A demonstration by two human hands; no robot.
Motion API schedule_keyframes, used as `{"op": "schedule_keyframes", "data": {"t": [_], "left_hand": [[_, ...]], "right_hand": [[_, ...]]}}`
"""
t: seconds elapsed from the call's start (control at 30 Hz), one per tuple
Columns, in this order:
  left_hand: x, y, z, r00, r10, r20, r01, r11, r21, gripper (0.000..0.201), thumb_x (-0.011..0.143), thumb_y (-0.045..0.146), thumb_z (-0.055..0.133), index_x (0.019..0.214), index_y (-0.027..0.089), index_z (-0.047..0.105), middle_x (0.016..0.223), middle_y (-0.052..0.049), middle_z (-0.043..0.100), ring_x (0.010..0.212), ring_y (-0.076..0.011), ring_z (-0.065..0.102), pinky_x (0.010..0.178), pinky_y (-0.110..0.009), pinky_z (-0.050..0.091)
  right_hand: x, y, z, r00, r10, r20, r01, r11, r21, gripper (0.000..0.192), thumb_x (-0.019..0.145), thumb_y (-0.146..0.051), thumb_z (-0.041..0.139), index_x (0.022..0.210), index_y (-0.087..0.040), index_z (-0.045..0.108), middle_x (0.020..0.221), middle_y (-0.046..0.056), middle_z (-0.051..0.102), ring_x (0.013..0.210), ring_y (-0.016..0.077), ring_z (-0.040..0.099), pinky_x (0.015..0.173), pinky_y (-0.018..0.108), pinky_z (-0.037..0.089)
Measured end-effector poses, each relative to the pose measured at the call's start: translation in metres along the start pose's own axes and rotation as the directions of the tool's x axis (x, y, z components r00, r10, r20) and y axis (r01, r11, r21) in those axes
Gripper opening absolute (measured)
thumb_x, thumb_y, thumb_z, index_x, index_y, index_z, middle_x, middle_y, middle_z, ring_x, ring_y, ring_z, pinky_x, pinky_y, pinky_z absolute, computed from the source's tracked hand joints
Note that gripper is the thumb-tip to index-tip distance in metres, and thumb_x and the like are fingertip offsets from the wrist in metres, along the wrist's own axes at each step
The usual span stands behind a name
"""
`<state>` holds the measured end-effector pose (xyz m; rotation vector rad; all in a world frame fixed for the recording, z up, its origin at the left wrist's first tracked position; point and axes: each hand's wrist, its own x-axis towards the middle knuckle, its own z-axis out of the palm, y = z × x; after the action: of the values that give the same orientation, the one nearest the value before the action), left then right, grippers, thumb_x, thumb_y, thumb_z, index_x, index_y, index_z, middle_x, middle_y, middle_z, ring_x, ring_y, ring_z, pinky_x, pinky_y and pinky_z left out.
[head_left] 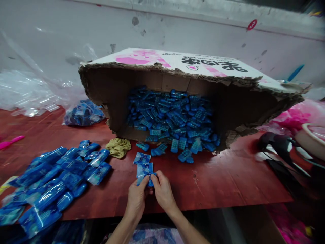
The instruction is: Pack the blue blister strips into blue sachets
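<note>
your left hand [137,195] and right hand [164,191] meet near the surface's [215,183] front edge, backs up, thumbs nearly together, forearms reaching forward and converging. both pinch the near end of a blue packet [144,169] between thumbs and fingers. the packet lies just ahead of your fingertips, its long axis running roughly straight away from you; its near end is bunched in your grip, its far part flat. just beyond it is a second packet [142,158], lying more crosswise; you cannot tell whether the two are joined.

left of your left hand spreads a heap of wrapped packets [58,176], pointing many ways. ahead and slightly left sits a crumpled yellowish cloth [118,147]. ahead of your right hand, loose blue pieces [158,149] lie at the mouth of a torn cardboard box [243,108], which stands across your way forward and holds a pile of blue pieces [172,115]. farther left are a filled clear bag [83,113] and shiny clear plastic [30,88]; far right, a pale bowl [311,139] and pink bagged items [294,115]. the wall [76,30] rises behind.
</note>
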<state>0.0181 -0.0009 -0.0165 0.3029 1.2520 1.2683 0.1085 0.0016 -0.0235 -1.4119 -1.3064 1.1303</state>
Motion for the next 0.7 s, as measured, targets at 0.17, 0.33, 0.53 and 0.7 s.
{"op": "schedule_keyframes", "data": {"t": [0.17, 0.33, 0.53, 0.7], "left_hand": [[0.001, 0.009, 0.002, 0.986, -0.093, 0.137, 0.096, 0.995, -0.011, 0.024, 0.055, 0.027, 0.074, 0.067, 0.009, 0.063, 0.053, -0.003, 0.063, 0.041, -0.0114, 0.054, 0.04, -0.022, 0.043], [0.002, 0.02, -0.007, 0.976, -0.124, 0.18, 0.121, 0.992, 0.026, 0.022, 0.057, 0.026, 0.073, 0.065, 0.011, 0.06, 0.052, -0.001, 0.061, 0.039, -0.0091, 0.052, 0.036, -0.019, 0.038], [-0.001, 0.016, -0.011, 0.958, -0.217, 0.185, 0.213, 0.976, 0.045, 0.023, 0.064, 0.031, 0.069, 0.062, 0.013, 0.055, 0.048, -0.002, 0.06, 0.038, -0.0096, 0.051, 0.034, -0.018, 0.036], [-0.007, 0.015, -0.012, 0.939, -0.293, 0.183, 0.3, 0.954, -0.01, 0.02, 0.071, 0.028, 0.062, 0.063, 0.012, 0.055, 0.049, -0.003, 0.059, 0.039, -0.009, 0.052, 0.034, -0.017, 0.037]], "right_hand": [[0.005, -0.002, -0.004, 1.0, -0.013, 0.0, 0.013, 1.0, -0.016, 0.025, 0.084, -0.035, 0.041, 0.064, -0.02, 0.043, 0.057, -0.006, 0.044, 0.053, 0.0096, 0.043, 0.05, 0.019, 0.033], [0.019, -0.017, -0.021, 0.991, -0.096, 0.089, 0.113, 0.969, -0.22, 0.034, 0.086, -0.037, 0.04, 0.059, -0.019, 0.048, 0.052, -0.006, 0.043, 0.05, 0.0088, 0.042, 0.048, 0.019, 0.03], [0.067, -0.028, -0.022, 0.935, -0.281, -0.217, 0.02, 0.651, -0.759, 0.034, 0.083, -0.041, 0.048, 0.104, -0.016, 0.055, 0.098, 0.013, 0.058, 0.092, 0.0252, 0.052, 0.074, 0.034, 0.039], [0.082, -0.015, -0.017, 0.96, -0.249, -0.128, 0.028, 0.541, -0.84, 0.035, 0.08, -0.025, 0.051, 0.115, -0.019, 0.05, 0.117, 0.015, 0.049, 0.096, 0.0268, 0.052, 0.07, 0.035, 0.042]]}}
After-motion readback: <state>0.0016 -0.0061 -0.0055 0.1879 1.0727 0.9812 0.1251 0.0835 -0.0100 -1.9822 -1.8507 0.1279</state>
